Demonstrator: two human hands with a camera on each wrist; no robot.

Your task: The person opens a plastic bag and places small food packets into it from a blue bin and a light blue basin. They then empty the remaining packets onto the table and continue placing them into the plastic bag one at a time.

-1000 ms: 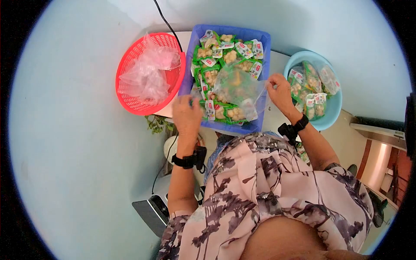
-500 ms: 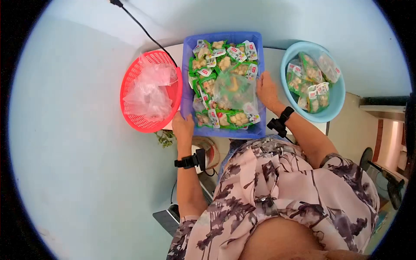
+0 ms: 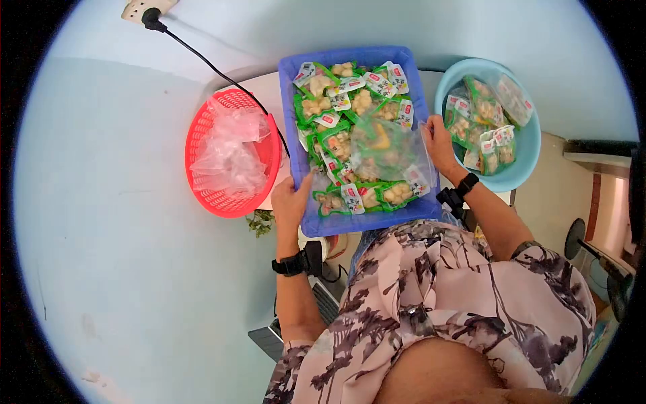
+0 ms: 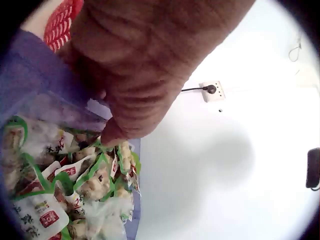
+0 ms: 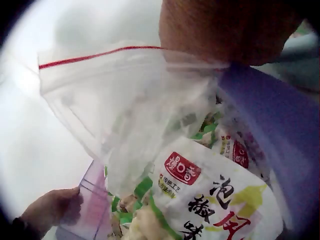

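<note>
Many green-edged food packets [image 3: 361, 102] [image 5: 182, 170] fill the blue-purple bin [image 3: 289, 108] [image 4: 45, 80]. My left hand [image 3: 289, 205] [image 4: 135, 70] grips the bin's left rim, its thumb over the inner side. On the opposite side my right hand [image 3: 441, 145] [image 5: 225, 30] grips the right rim, most of its fingers hidden. A clear bag [image 3: 383, 145] with a red line at its mouth [image 5: 95, 105] lies over the packets, its upper edge against my right hand; whether the fingers also pinch it I cannot tell.
Left of the bin, a red basket [image 3: 200, 138] holds clear bags [image 3: 232, 151]. A light blue basin [image 3: 535, 145] with several filled bags stands at the right. A black cable [image 3: 215, 71] runs from the wall socket [image 3: 138, 8] down between basket and bin.
Both hands have come onto the bin's side rims; the left hovered near its edge and the right held the clear bag's edge. The bin has turned slightly, and the head view has shifted.
</note>
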